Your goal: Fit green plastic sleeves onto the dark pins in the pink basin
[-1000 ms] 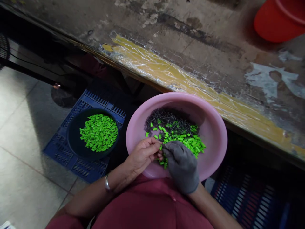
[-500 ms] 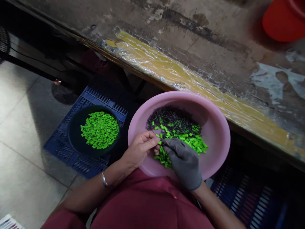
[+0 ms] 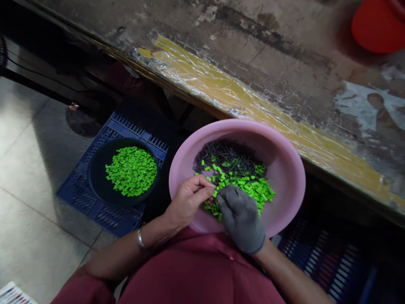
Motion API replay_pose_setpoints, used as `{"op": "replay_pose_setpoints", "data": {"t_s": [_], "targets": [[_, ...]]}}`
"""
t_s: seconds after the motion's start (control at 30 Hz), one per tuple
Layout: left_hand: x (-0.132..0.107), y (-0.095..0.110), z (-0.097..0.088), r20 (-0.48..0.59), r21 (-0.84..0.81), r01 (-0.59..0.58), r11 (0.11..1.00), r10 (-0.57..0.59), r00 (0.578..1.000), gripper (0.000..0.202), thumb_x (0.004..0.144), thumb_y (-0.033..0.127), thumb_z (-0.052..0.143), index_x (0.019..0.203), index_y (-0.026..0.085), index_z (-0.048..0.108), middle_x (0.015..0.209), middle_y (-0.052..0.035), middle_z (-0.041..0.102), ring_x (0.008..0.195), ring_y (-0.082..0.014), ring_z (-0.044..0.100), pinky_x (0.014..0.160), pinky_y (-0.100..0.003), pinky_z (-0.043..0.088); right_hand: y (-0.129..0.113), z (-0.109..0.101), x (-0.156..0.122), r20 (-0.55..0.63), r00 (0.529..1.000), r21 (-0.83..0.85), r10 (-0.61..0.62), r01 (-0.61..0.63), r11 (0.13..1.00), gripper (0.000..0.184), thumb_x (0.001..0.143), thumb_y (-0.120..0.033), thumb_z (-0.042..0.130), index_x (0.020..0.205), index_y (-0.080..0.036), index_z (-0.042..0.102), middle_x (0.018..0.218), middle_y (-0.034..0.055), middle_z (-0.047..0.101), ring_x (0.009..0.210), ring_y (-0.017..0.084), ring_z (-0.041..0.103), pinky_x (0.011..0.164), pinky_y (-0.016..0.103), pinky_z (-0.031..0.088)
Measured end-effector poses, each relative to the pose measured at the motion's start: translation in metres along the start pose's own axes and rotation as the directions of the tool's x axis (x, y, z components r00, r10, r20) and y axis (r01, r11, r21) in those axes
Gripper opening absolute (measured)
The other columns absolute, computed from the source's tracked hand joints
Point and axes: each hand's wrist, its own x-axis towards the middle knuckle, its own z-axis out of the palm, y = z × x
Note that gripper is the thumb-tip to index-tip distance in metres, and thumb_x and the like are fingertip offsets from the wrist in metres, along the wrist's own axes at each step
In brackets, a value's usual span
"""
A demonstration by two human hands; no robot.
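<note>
Head view, from the left: a dark bowl [image 3: 97,183] on a blue crate [image 3: 74,192] is heaped with small bright-green pieces [image 3: 131,171], each of which would probably be felt as very light and firm, and easily scattered if scooped carelessly. Further right, the bare left hand [image 3: 188,200] is held over the near side of a pink basin [image 3: 291,192], its thumb and forefinger brought together on one green piece [image 3: 214,194]. That piece, short and seemingly tubular, is presumably hard plastic, smooth enough to slip if pinched at its rim; it is likely best gripped across its sides, with the ends left free. Just beyond the fingertips, a tangle of thin dark pieces [image 3: 228,154] is seen in the basin, wiry and perhaps coiled; snagging may be expected, so they are best lifted singly by one end. Next, the right hand [image 3: 243,219], in a grey glove, is bent inward with its fingers drawn close near the same piece; whether anything is pinched there cannot be told. Around and beyond it, loose green tubes [image 3: 261,192] are piled, glossy, evenly coloured and lying at all angles.
</note>
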Motion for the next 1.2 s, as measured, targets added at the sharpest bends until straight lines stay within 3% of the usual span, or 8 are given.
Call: {"op": "replay_pose_setpoints", "data": {"t_s": [0.13,0.23,0.57,0.77,0.9,1.0,1.1,1.2], "targets": [[-0.004,0.003,-0.006,0.119,0.181,-0.212,0.960,0.193,0.974,0.007,0.080,0.019,0.065,0.076,0.015,0.062,0.075,-0.0008,0.060,0.072,-0.0113,0.054,0.069,-0.025,0.043,0.002,-0.001,-0.002,0.360,0.914,0.621,0.186,-0.384,0.683,0.035,0.093,-0.036,0.045,0.062,-0.020,0.043,0.057,-0.0047,0.041,0.053,0.010,0.036,0.051,0.023,0.029],[-0.011,0.003,-0.010,0.245,0.179,-0.304,0.936,0.257,0.935,0.005,0.081,0.016,0.064,0.076,0.015,0.062,0.075,-0.0015,0.059,0.074,-0.0125,0.053,0.072,-0.027,0.042,0.007,-0.003,-0.005,0.505,0.854,0.710,0.125,-0.494,0.502,0.038,0.089,-0.043,0.052,0.061,-0.019,0.044,0.055,-0.0055,0.041,0.051,0.009,0.034,0.050,0.023,0.028],[-0.042,-0.011,-0.020,0.234,0.057,-0.149,0.987,0.132,0.963,0.012,0.083,0.024,0.064,0.076,0.015,0.059,0.074,-0.0012,0.056,0.070,-0.0119,0.049,0.068,-0.027,0.038,0.001,-0.001,-0.008,0.518,0.840,0.426,0.161,-0.416,0.803,0.051,0.074,-0.062,0.063,0.054,-0.017,0.050,0.052,-0.0064,0.040,0.051,0.008,0.033,0.047,0.022,0.024],[-0.059,0.022,-0.064,0.062,0.347,-0.248,0.904,0.242,0.968,0.012,0.085,0.024,0.059,0.075,0.017,0.057,0.074,-0.0022,0.057,0.072,-0.0153,0.054,0.070,-0.030,0.043,-0.005,0.005,0.020,0.495,0.867,0.188,0.059,-0.173,0.967,0.032,0.087,-0.044,0.057,0.069,-0.018,0.064,0.064,-0.0035,0.058,0.058,0.009,0.050,0.054,0.021,0.036],[-0.068,0.046,-0.128,-0.283,0.772,-0.078,0.631,0.450,0.847,0.012,0.084,0.030,0.058,0.079,0.019,0.058,0.077,-0.0014,0.059,0.074,-0.0168,0.055,0.070,-0.029,0.044,0.003,0.017,0.054,0.532,0.847,-0.379,0.016,0.221,0.899,0.019,0.092,-0.027,0.053,0.096,-0.019,0.070,0.094,0.0059,0.070,0.086,0.017,0.062,0.077,0.027,0.043],[-0.068,0.056,-0.154,-0.215,0.972,0.107,0.210,0.601,0.770,0.009,0.083,0.027,0.056,0.084,0.019,0.062,0.084,-0.0039,0.062,0.080,-0.0208,0.056,0.076,-0.034,0.045,0.007,0.034,0.069,0.557,0.831,-0.504,0.002,0.336,0.796,0.022,0.090,-0.011,0.048,0.095,-0.013,0.069,0.099,0.0148,0.068,0.094,0.024,0.060,0.079,0.034,0.043],[-0.068,0.057,-0.136,0.036,0.996,0.040,-0.083,0.748,0.663,0.015,0.083,0.016,0.053,0.092,0.019,0.063,0.097,-0.0086,0.063,0.096,-0.0255,0.056,0.088,-0.042,0.044,0.007,0.050,0.072,0.556,0.831,-0.539,-0.013,0.373,0.755,0.027,0.087,-0.003,0.041,0.092,-0.009,0.068,0.096,0.0189,0.066,0.094,0.027,0.058,0.074,0.037,0.043],[-0.067,0.054,-0.088,0.244,0.968,-0.205,-0.147,0.752,0.613,0.024,0.081,0.006,0.050,0.099,0.020,0.061,0.095,-0.0068,0.064,0.095,-0.0224,0.058,0.088,-0.041,0.046,0.009,0.059,0.069,0.570,0.820,-0.544,-0.056,0.427,0.722,0.031,0.088,-0.002,0.036,0.094,-0.008,0.066,0.094,0.0182,0.065,0.093,0.027,0.057,0.073,0.037,0.042]]}}
